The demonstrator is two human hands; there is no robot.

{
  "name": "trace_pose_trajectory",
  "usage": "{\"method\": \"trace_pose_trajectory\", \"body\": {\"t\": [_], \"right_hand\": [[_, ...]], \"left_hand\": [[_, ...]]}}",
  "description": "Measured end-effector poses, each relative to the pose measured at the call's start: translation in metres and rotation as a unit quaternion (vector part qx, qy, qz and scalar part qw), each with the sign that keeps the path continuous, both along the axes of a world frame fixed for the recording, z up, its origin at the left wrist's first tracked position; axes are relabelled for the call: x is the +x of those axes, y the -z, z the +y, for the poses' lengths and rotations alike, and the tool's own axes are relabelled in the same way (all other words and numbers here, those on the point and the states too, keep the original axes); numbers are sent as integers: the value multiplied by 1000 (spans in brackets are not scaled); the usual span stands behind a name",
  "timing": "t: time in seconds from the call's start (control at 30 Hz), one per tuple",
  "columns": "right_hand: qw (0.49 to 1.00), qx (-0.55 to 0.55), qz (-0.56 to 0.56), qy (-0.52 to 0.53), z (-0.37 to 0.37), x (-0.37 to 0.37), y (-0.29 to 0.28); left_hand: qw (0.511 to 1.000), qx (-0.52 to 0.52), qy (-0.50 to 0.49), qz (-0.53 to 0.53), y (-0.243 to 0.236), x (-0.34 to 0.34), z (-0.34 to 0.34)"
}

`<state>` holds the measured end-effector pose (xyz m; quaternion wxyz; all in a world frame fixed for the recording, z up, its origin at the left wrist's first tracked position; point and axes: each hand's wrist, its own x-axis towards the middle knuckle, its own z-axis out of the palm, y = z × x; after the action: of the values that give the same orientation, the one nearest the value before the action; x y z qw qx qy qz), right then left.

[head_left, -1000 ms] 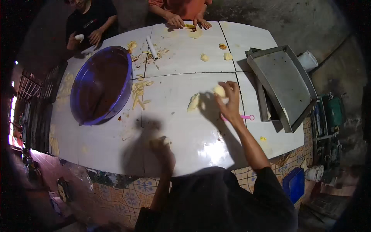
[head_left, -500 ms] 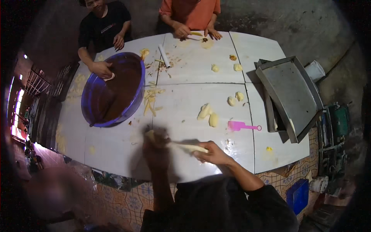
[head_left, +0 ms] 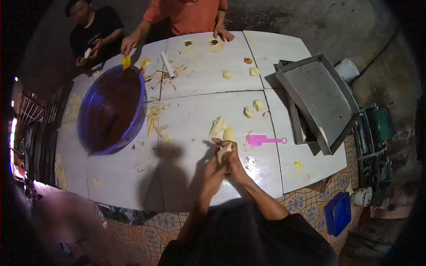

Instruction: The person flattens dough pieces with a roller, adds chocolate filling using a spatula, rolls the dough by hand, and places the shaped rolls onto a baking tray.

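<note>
My left hand (head_left: 212,170) and my right hand (head_left: 234,160) are together near the front middle of the white table (head_left: 186,111), both closed around a pale piece of dough (head_left: 224,153). Just beyond them lie a long lumpy dough piece (head_left: 217,127) and a smooth oval one (head_left: 229,134). To their right is a pink plastic scraper (head_left: 255,140). Farther back sit several small dough balls (head_left: 249,111).
A blue basin (head_left: 140,111) of brown mixture stands left, metal trays (head_left: 317,104) right. A white roller (head_left: 167,64) lies at the back. A person in orange (head_left: 191,17) holds a yellow scraper (head_left: 126,62) over the basin; another in black (head_left: 95,35) holds something white.
My hands have come together around the dough. The person in orange has moved the yellow scraper left to the basin; the person in black has drawn a hand out of the basin.
</note>
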<state>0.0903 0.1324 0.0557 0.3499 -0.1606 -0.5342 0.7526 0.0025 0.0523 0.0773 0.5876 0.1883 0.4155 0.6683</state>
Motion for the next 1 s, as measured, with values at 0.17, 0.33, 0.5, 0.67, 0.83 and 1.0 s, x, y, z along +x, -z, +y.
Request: {"method": "trace_pose_trajectory", "body": {"t": [0.17,0.33,0.5,0.67,0.83,1.0], "right_hand": [[961,146,-215,-94,14,23,-47],[937,214,-239,-136,17,21,-57],[900,260,-319,-144,59,35,-58],[951,177,-192,164,142,9,-88],[850,372,-325,182,155,-31,7],[808,414,-403,113,85,-2,8]], "left_hand": [[967,-34,5,253,9,-18,-19],[903,36,65,423,-13,-27,-31],[896,-42,243,368,22,-65,-57],[848,-82,25,522,60,-107,-90],[936,-73,-134,317,81,-85,-76],[938,-34,-206,275,52,-51,-72]]}}
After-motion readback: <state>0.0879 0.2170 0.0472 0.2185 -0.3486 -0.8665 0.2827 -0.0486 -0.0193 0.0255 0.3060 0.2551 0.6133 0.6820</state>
